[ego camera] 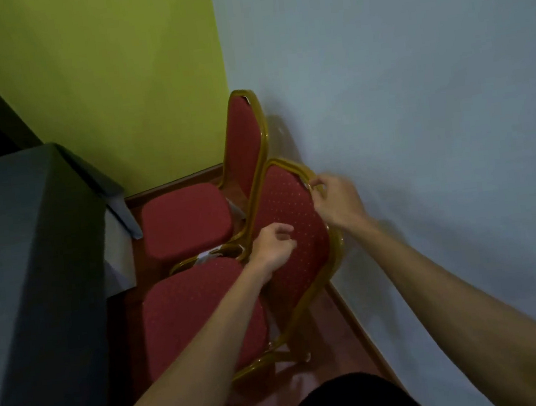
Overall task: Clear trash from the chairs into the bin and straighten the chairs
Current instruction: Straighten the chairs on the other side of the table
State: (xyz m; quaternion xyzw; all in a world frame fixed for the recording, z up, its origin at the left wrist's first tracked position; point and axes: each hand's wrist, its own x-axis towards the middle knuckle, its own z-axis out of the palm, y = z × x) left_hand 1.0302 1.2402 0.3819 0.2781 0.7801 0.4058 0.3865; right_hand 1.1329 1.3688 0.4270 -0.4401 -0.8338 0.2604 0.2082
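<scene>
Two red padded chairs with gold frames stand side by side along the pale wall. The near chair [198,307] has its backrest [289,213] close to the wall. My right hand [335,200] grips the top right edge of that backrest's gold frame. In front of the backrest's left side is my left hand [273,244], fingers curled loosely; whether it holds the frame is unclear. The far chair [185,220] sits behind it, near the green wall. A small white scrap [207,255] lies between the two seats.
A table with a dark grey cloth [26,263] fills the left, close to both seats. The pale wall [417,119] is right behind the backrests. Reddish wood floor [321,327] shows beside the near chair, and dark clothing at the bottom edge.
</scene>
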